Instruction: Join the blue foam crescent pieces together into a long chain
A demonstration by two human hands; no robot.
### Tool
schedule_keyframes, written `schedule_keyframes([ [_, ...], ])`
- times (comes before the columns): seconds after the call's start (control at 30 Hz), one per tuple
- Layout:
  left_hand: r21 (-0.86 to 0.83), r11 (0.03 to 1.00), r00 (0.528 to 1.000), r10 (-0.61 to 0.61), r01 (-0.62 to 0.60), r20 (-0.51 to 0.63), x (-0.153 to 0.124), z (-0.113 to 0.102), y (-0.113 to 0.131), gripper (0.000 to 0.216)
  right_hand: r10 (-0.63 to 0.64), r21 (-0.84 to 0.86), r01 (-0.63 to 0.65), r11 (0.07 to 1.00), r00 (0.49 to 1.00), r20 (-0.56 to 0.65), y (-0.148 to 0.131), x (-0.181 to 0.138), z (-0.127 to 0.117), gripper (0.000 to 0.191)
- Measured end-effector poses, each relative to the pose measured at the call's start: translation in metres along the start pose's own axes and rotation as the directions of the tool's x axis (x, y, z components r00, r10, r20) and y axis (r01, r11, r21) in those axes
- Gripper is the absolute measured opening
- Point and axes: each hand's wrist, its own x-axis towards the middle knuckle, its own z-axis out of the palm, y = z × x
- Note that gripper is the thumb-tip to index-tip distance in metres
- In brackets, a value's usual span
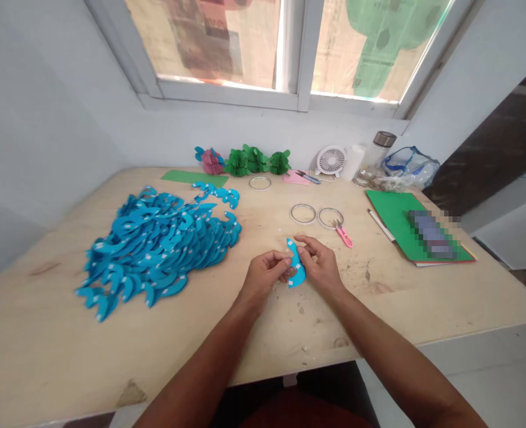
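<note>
A curved blue paper piece point(296, 274) with small white squares on it is held between my two hands, just above the table. My left hand point(267, 273) pinches its left edge with thumb and forefinger. On the other side, my right hand point(320, 261) grips the same piece with the thumb near its upper part, the forefinger reaching out above. To the left lies a large heap of similar blue paper pieces point(164, 238), many with white squares. Pink-handled thread snips point(343, 233) and two rolls of narrow tape point(302, 213) lie beyond my hands.
Along the wall stand green paper ornaments point(254, 159), a pink and blue one point(211, 161), a small white fan point(331, 160) and a glass bottle point(376, 156). Rightward are a white pen point(381, 225) and a green folder point(390, 223) with a blurred phone-like object on it.
</note>
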Motion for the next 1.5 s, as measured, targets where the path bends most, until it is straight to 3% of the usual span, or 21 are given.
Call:
schedule_keyframes([
  [0.13,-0.040,0.999,0.998,0.032,-0.034,-0.049,0.0020,-0.0015,-0.0004,0.020,0.051,0.132,-0.053,0.990,0.999,0.020,0.0019,0.0035,-0.0007,0.030],
  [0.23,-0.060,0.996,0.996,0.057,-0.061,-0.068,0.0030,-0.0021,-0.0005,0.017,0.079,0.192,-0.098,0.976,0.992,0.102,0.0021,0.0048,-0.0011,0.025],
  [0.33,-0.061,0.994,0.994,0.086,-0.091,-0.074,0.0023,-0.0016,-0.0005,0.015,0.103,0.167,-0.137,0.976,0.975,0.195,0.0029,0.0042,-0.0004,0.022],
  [0.47,-0.050,0.992,0.990,0.115,-0.119,-0.080,0.0013,-0.0008,-0.0005,0.015,0.096,0.137,-0.128,0.982,0.971,0.218,0.0042,0.0033,0.0012,0.027],
  [0.73,-0.208,0.978,0.999,-0.003,0.013,0.049,0.0029,-0.0051,0.0003,0.022,0.171,0.339,-0.266,0.902,0.943,0.287,0.0050,0.0049,-0.0011,0.027],
  [0.83,-0.199,0.980,1.000,0.005,0.001,0.029,0.0022,-0.0047,0.0009,0.021,0.163,0.359,-0.275,0.892,0.936,0.311,0.0056,0.0049,-0.0017,0.026],
  [0.97,-0.160,0.984,0.995,0.059,-0.072,-0.086,0.0021,-0.0026,0.0011,0.017,0.110,0.242,-0.177,0.954,0.958,0.266,0.0025,0.0034,-0.0013,0.023],
  [1.1,-0.102,0.983,0.978,0.137,-0.154,-0.158,0.0025,-0.0016,0.0006,0.014,0.030,-0.058,-0.018,0.998,0.979,0.201,-0.0023,-0.0001,-0.0005,0.018],
  [1.23,-0.021,0.978,0.956,0.196,-0.206,-0.216,0.0016,-0.0004,-0.0011,0.012,-0.039,-0.266,0.089,0.960,0.982,0.187,-0.0035,-0.0023,0.0013,0.017],
  [1.5,0.016,0.973,0.947,0.227,-0.229,-0.228,0.0002,0.0045,-0.0065,0.010,-0.069,-0.439,0.130,0.889,0.986,0.151,-0.0032,-0.0042,0.0058,0.011],
])
